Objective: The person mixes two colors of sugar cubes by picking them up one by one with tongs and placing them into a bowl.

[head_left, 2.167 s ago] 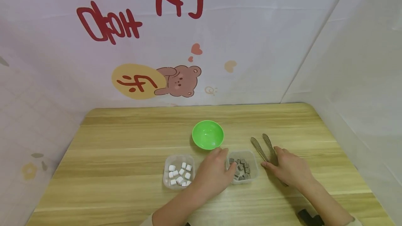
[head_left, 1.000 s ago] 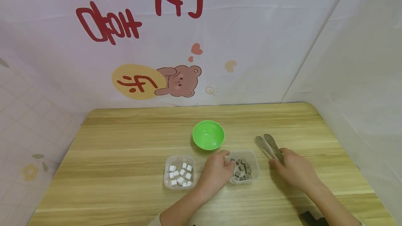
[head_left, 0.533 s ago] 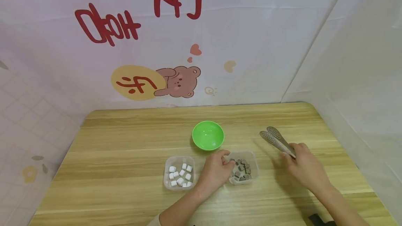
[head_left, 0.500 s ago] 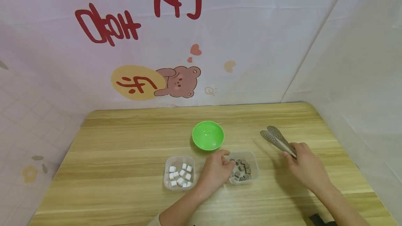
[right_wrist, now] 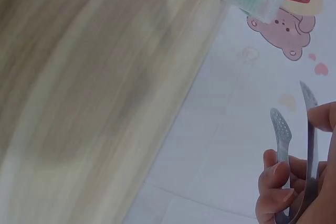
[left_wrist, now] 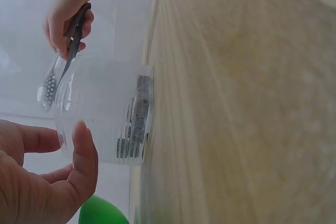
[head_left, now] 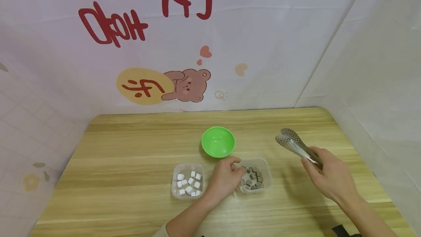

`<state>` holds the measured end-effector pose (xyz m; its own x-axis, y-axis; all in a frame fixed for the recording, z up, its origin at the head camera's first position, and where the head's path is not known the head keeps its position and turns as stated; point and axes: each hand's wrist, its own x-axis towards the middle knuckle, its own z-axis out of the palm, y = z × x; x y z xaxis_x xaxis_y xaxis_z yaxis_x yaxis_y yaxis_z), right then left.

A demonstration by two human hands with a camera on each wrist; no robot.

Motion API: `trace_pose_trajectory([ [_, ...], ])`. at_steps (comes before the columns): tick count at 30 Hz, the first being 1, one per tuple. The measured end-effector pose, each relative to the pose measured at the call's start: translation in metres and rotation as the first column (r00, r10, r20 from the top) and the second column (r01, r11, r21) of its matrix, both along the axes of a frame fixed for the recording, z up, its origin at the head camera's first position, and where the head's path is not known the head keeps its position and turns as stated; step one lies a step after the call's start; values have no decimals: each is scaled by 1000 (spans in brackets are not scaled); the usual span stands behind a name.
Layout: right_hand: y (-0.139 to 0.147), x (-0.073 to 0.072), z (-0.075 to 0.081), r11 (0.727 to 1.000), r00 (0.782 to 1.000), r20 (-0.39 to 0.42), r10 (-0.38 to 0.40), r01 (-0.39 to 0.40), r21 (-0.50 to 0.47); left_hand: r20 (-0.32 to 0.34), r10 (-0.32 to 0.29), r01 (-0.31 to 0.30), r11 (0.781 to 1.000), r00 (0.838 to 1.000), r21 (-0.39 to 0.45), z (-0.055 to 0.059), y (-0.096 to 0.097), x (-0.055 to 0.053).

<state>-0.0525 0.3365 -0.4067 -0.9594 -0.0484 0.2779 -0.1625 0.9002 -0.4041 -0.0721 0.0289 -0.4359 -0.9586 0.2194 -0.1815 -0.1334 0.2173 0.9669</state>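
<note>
My right hand grips metal tongs above the table at the right, their perforated tips a little apart with nothing between them. In the right wrist view, curled fingers and thumb hold the tongs' two arms. At the middle, my left hand pinches the near-left side of a clear plastic container, thumb and finger at its wall and rim in the left wrist view. Several dark grey cubes lie inside, partly hidden by the hand. Left of that hand sits another clear container with several white cubes.
A green bowl stands just behind the two containers, its inside bare. The wooden table meets a printed cloth backdrop at the back and pale cloth at both sides.
My right hand has lifted the tongs off the table and moved right and up a little. Their tips have come closer together than at first. The left hand has settled at the grey-cube container.
</note>
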Motion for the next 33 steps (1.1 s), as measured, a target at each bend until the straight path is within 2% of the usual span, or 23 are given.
trace_pose_trajectory([
  [9, -2, 2, 5, 985, 989, -96, 117, -103, 137, 4, 16, -16, 1000, 1000, 1, -3, 1, -1],
  [14, -4, 2, 8, 965, 968, -152, 200, -167, 201, -21, 25, -26, 1000, 999, -14, -3, 1, -1],
  [22, -9, 3, 14, 935, 931, -203, 304, -250, 250, -28, 34, -34, 999, 999, 19, -2, 1, -2],
  [25, -13, 2, 16, 921, 905, -238, 354, -291, 260, -22, 34, -33, 999, 999, 28, -1, 1, -2],
  [30, -22, 0, 17, 889, 842, -319, 434, -345, 299, -24, 30, -29, 999, 999, 45, -1, 0, -2],
  [33, -27, 0, 18, 873, 822, -336, 461, -351, 338, -21, 28, -27, 998, 999, 50, -1, 0, -1],
])
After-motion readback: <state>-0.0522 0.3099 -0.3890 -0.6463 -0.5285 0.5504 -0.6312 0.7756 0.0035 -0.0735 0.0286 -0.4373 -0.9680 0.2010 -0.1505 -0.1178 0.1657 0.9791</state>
